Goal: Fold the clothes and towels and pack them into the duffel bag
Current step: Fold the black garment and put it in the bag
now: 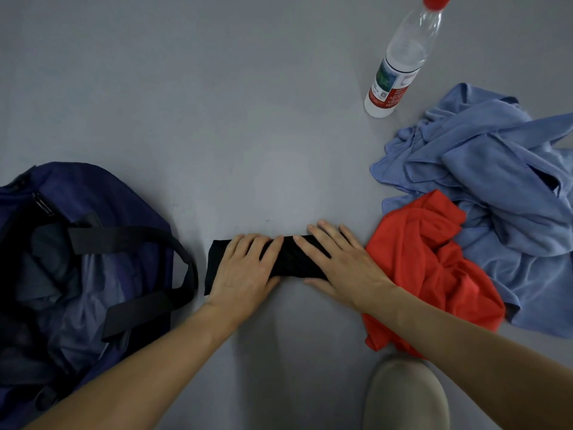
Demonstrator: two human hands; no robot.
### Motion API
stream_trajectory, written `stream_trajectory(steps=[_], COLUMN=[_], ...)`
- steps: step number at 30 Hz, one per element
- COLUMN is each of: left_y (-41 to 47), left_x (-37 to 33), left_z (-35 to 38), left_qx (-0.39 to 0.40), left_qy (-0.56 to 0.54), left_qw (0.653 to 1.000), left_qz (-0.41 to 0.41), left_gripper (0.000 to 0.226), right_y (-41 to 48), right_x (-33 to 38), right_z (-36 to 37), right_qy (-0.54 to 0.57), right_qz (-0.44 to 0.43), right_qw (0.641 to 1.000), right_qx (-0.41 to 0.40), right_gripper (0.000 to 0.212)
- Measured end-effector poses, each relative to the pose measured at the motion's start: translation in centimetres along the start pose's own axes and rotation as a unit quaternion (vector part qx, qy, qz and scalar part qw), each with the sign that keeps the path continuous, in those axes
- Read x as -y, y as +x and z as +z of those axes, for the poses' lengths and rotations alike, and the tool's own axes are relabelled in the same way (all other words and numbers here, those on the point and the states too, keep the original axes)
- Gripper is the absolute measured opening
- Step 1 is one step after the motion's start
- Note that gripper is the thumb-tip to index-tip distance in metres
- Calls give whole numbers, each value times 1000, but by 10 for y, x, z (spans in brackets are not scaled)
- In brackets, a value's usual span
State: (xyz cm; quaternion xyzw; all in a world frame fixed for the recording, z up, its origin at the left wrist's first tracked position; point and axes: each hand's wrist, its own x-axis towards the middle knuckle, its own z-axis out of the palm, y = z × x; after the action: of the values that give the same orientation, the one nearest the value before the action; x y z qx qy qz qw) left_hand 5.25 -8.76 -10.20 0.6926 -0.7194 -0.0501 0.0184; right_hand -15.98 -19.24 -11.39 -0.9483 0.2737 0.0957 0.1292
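A black cloth (290, 259), folded into a narrow strip, lies on the grey floor in front of me. My left hand (245, 268) presses flat on its left part with straight fingers. My right hand (338, 262) lies flat on its right part. A navy duffel bag (102, 193) with black straps stands open at the left, with grey fabric inside. A crumpled red garment (424, 259) lies just right of my right hand. Behind it sits a heap of light blue cloth (496, 169).
A clear plastic water bottle (400, 60) with a red cap stands at the back right. A beige shoe tip (403, 395) shows at the bottom edge. Grey floor (217, 103) stretches beyond the black cloth.
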Motion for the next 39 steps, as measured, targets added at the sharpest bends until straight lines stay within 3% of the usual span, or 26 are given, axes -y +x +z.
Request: stream_trajectory(steps=[3,5,7,10,14,20,22,26,30,32,36,39], left_y=[12,19,25,30,29,2,-8,-36,-67,-82,-113,-134], left_x=[-9,-17,-20,-11,6,25,33,56,79,92,130,160], left_z=[-16,-33,-53,-89,-141,-226,-251,-284,-285,-275,-253,-237], left_qx=[1,-13,-38,-63,-70,-76,-64,-93,-145,-165,-217,-204], left_qy=[-129,-238,-339,-415,-507,-615,-665,-630,-669,-679,-692,-725], left_qw=[985,950,900,844,782,676,636,690,624,597,553,529], left_qz=[-113,-202,-273,-335,-355,-398,-386,-344,-377,-393,-410,-392], left_gripper=[57,51,50,42,35,22,24,85,101,101,80,58], right_y=[4,7,13,28,38,48,53,64,77,91,131,152], right_x=[17,31,43,57,72,120,136,173,218,233,260,274], right_z=[-10,-20,-39,-73,-99,-165,-189,-226,-239,-234,-217,-206], right_qy=[106,203,369,607,675,717,713,653,552,527,594,609], right_qz=[59,92,130,185,150,63,33,22,5,-17,-70,-100], right_qw=[993,974,919,770,720,694,700,757,833,847,794,775], right_qx=[-1,-26,-42,-64,-53,-3,-8,11,45,66,109,139], right_gripper=[78,82,72,47,55,73,80,83,65,65,74,88])
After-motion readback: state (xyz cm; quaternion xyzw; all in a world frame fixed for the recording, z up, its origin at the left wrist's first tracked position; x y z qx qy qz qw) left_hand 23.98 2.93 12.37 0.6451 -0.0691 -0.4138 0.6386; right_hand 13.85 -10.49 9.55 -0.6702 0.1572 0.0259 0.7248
